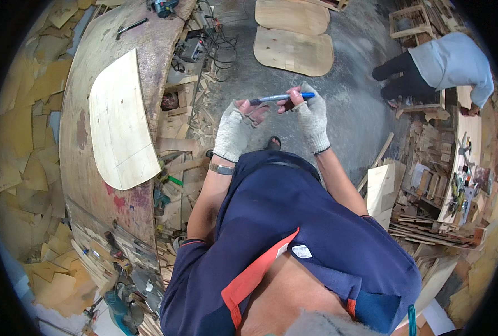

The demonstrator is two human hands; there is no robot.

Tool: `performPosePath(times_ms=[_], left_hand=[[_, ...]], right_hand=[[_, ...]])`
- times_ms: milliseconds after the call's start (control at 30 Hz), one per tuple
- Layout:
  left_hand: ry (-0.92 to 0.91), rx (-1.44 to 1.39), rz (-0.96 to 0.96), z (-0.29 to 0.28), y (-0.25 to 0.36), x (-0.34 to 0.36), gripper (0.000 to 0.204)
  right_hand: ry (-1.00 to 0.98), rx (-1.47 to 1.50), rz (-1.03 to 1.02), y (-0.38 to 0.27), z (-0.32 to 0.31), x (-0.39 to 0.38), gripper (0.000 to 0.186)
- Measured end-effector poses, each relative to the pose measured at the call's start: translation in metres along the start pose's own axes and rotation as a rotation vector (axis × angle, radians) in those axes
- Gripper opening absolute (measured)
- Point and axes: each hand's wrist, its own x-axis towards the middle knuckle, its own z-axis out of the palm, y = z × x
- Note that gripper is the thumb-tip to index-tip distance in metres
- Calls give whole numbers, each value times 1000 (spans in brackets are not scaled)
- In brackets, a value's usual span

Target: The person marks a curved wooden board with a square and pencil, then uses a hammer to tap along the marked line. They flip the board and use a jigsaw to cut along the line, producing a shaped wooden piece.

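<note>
A blue pen (275,98), looking like a marker, is held level in front of my body. My left hand (235,127), in a white fingerless glove, pinches its dark left end between thumb and fingers. The blue right end is gripped by my right hand (309,116), gloved the same way. On the workbench (104,53) to my left lies a pale plywood panel (120,126) with one rounded side and thin drawn lines across it. Neither hand touches the panel.
Two rounded plywood panels (293,51) lie on the grey floor ahead. Power tools (163,8) and tangled cables (222,42) are at the bench's far end. A co-worker (448,61) bends over wooden frames at right. Wood scraps (41,123) cover the far left.
</note>
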Motion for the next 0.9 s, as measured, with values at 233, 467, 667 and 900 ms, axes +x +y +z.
performPosePath(times_ms=[233, 467, 667, 900], left_hand=[[-186, 327, -201, 37, -35, -10, 24], [-369, 502, -333, 61, -48, 10, 39], [-181, 1046, -21, 67, -40, 45, 30], [-210, 1596, 758, 71, -1, 125, 17]], right_hand=[[-64, -114, 97, 0, -57, 0, 24], [-65, -275, 168, -5, -84, 10, 31], [81, -336, 103, 9, -69, 35, 27], [302, -111, 41, 9, -35, 100, 28]])
